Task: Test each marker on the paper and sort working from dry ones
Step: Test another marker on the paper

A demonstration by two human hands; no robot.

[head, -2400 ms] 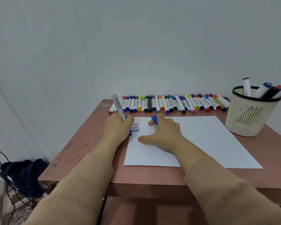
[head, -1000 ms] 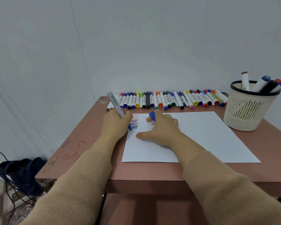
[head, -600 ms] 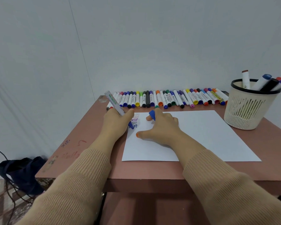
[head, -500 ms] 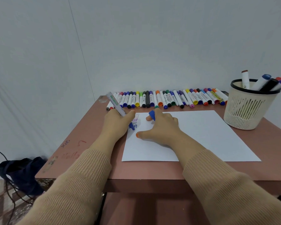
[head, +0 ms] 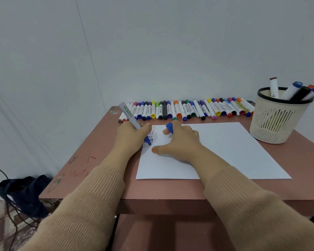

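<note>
My left hand (head: 130, 137) grips an uncapped blue marker (head: 130, 115), its tip down on the top left corner of the white paper (head: 225, 151), beside several small written words (head: 150, 135). My right hand (head: 179, 142) rests on the paper with the thumb spread out, and the marker's blue cap (head: 169, 127) is pinched between its fingers. A long row of capped markers (head: 187, 109) lies along the table's far edge. A cream basket (head: 277, 120) at the right holds several markers upright.
The brown table (head: 101, 160) has scribbles near its left edge. A dark bag (head: 24, 194) and cables lie on the floor at the left. A white wall stands directly behind the marker row.
The left hand's marker tip has worked slightly down the column of written words. The right hand has stayed on the paper with the cap.
</note>
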